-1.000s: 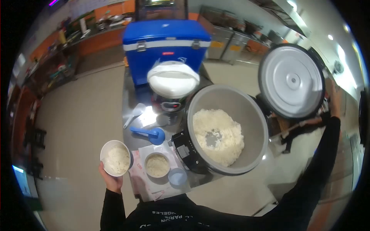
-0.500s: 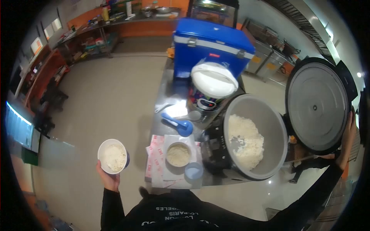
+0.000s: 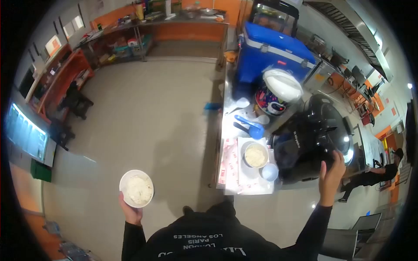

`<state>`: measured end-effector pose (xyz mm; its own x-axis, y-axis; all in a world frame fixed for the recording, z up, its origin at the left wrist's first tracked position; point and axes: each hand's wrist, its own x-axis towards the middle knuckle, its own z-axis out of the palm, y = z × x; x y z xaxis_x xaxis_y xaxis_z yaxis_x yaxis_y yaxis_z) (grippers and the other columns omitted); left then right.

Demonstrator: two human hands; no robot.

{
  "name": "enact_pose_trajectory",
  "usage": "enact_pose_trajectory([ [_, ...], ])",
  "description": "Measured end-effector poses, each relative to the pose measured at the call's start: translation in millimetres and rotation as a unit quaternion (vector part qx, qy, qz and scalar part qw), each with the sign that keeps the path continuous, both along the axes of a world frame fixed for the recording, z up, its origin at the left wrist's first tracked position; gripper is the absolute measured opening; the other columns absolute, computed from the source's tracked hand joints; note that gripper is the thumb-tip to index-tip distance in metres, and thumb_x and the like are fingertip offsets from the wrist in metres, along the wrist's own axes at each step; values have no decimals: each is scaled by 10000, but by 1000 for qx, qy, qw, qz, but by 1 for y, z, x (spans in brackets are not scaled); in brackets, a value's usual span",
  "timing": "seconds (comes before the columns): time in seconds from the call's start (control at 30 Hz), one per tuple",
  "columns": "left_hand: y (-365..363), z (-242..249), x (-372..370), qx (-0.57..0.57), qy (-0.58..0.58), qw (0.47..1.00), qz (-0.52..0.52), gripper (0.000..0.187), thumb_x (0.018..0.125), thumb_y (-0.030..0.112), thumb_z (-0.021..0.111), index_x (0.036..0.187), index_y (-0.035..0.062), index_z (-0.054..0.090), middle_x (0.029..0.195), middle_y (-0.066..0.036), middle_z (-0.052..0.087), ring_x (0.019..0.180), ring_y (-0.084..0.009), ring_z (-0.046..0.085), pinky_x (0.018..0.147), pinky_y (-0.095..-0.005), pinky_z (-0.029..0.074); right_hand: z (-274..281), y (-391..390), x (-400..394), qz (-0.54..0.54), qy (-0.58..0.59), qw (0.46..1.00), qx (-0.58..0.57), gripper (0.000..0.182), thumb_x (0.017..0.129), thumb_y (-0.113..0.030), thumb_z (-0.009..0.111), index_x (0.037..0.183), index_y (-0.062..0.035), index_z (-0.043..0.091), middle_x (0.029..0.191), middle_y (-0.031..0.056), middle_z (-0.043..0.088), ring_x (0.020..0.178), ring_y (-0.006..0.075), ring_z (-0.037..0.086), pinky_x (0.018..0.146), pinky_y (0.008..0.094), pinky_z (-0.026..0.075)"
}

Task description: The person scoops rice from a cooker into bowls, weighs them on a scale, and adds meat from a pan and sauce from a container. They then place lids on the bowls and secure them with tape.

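Observation:
My left hand (image 3: 130,212) is wrapped round a white paper bowl (image 3: 122,185) filled with rice, held out over the floor left of the table. The big black rice cooker (image 3: 289,152) stands on the table with its glossy lid (image 3: 323,124) down. My right hand (image 3: 332,179) is at the lid's near edge, fingers stretched and apart. Left of the cooker, a second bowl (image 3: 244,162) with rice sits on printed paper sheets (image 3: 230,163). Next to it is a small translucent cup (image 3: 270,172). Behind them lies a blue rice scoop (image 3: 256,131).
A smaller patterned cooker with a white lid (image 3: 283,85) and a blue cooler box (image 3: 278,43) stand at the table's far end. Pale spoons (image 3: 242,103) lie nearby. A person in dark clothes (image 3: 385,173) is at the far right. Tiled floor (image 3: 143,117) stretches left.
The big cooker's lid has swung from open to down, covering the rice inside. My right hand has come inward with it. My left hand still holds the bowl; the view has turned left.

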<state>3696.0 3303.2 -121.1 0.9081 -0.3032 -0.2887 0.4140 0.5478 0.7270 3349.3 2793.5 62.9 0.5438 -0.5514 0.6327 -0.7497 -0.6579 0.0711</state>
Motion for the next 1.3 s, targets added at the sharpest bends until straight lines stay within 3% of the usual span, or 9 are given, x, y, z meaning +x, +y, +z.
enact_pose_trajectory([
  [0.1,28,8,17,1,-10,999,33,655,969,511,351,1431,47,384,1427,-124,477,1314,-281,465,1094,-422,381,-79,37,15,50,-242,927,281,319,975,-252,551,1194,-25,503,1106,140,582,971,226,594,823,359,476],
  [0.2,26,11,41,-23,-1,999,28,655,964,515,356,1423,49,395,1416,-125,487,1303,-287,474,1089,-430,386,-168,87,78,-25,-304,642,703,503,995,-434,488,1278,-21,439,1109,165,571,864,233,611,711,361,541],
  [0.3,-6,21,101,-61,7,998,-7,653,960,518,354,1415,52,406,1407,-124,495,1293,-294,480,1080,-447,391,-280,67,124,-34,-492,427,758,816,938,-561,510,1477,-59,160,1288,258,420,876,336,607,728,466,590],
  [0.4,-49,40,161,-72,-2,993,-93,671,952,540,331,1417,63,408,1403,-113,498,1287,-288,485,1066,-457,396,-294,57,163,-141,-529,469,693,532,997,-445,447,1314,-22,383,1091,183,552,757,288,660,556,389,602],
  [0.53,-90,44,255,-54,5,991,-122,702,934,576,313,1430,87,401,1406,-106,497,1290,-289,483,1060,-471,392,-370,42,164,-116,-635,500,577,604,919,-450,546,1321,-15,427,1162,154,600,1036,351,589,821,459,543],
  [0.87,-100,0,496,42,47,994,-88,679,930,544,292,1417,89,419,1402,-125,496,1298,-308,474,1067,-505,382,-203,60,441,-230,-703,601,302,428,1022,-270,407,1283,67,371,1300,238,461,1074,327,550,837,417,545],
  [0.93,-108,-1,542,54,37,994,-82,671,931,535,293,1409,83,427,1398,-125,498,1297,-310,473,1069,-505,379,-278,31,450,-279,-391,835,268,493,1027,-284,428,1350,81,353,1317,233,470,1116,322,541,918,413,494],
  [1.1,-145,-22,670,-2,26,999,-29,668,933,533,327,1419,83,412,1412,-133,482,1315,-319,453,1081,-515,359,-246,-21,674,-24,-598,650,468,491,1014,-284,448,1390,21,364,1314,186,499,1153,292,549,924,398,475],
  [1.3,-183,-42,866,32,32,998,-45,667,962,544,295,1430,79,390,1410,-142,485,1297,-312,480,1049,-506,401,-272,-74,893,-2,-536,666,518,388,1000,-264,458,1224,52,474,1125,156,574,999,252,561,895,366,440],
])
